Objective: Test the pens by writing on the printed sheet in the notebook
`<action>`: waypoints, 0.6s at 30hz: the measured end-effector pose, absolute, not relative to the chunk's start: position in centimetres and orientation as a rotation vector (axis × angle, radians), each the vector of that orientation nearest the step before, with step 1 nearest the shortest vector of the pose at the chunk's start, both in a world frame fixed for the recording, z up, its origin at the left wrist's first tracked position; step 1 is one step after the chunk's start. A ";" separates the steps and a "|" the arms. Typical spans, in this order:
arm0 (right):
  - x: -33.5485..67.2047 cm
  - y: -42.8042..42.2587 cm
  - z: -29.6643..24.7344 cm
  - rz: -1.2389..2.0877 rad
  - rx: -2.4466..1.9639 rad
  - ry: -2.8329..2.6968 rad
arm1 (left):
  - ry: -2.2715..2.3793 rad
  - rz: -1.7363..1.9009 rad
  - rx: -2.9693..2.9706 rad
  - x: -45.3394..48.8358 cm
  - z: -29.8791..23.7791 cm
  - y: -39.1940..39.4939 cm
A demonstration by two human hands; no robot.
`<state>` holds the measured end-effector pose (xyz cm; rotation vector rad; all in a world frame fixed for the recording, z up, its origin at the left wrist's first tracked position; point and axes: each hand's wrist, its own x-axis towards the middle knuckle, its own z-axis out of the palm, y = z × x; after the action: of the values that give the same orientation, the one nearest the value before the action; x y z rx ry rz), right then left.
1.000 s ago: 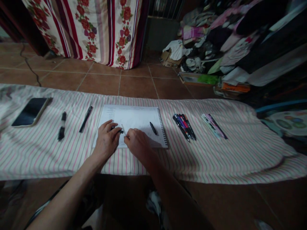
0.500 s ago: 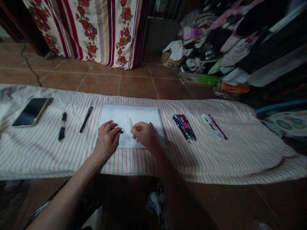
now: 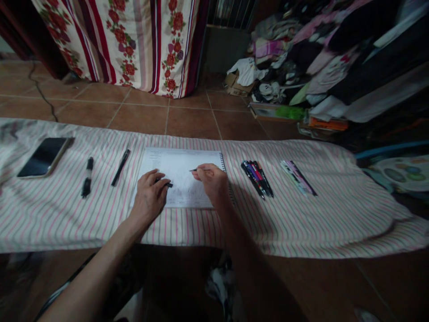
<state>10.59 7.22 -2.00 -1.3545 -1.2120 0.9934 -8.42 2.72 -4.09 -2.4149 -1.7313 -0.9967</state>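
In the head view we see the right hand (image 3: 212, 182) over the right part of the spiral notebook (image 3: 174, 158), closed around a thin pen (image 3: 196, 170) whose tip points left above the page. The left hand (image 3: 149, 197) rests on the notebook's left part, pinching a small black piece (image 3: 168, 184).

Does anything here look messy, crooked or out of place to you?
Little does. On the striped cloth, the notebook, phone and pens lie in neat rows. The left hand grips a small dark piece, the right hand a thin pen. Only the heap of clothes on the floor behind looks jumbled.
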 end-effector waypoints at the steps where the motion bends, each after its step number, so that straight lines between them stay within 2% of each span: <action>1: 10.7 7.3 -2.2 0.983 -1.361 -1.228 | -1.731 -0.995 -2.419 -8.4 -4.1 2.7; 15: 11.1 7.4 -1.7 0.964 -1.462 -1.439 | -1.745 -1.016 -2.423 -8.4 -4.0 2.7; 18: 11.5 7.4 -1.7 0.797 -1.472 -1.429 | -1.738 -1.014 -2.423 -8.4 -4.0 2.7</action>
<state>11.47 7.40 -1.71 -1.4721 -1.4292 0.7974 -8.42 2.71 -4.02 -2.4231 -1.7381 -1.0138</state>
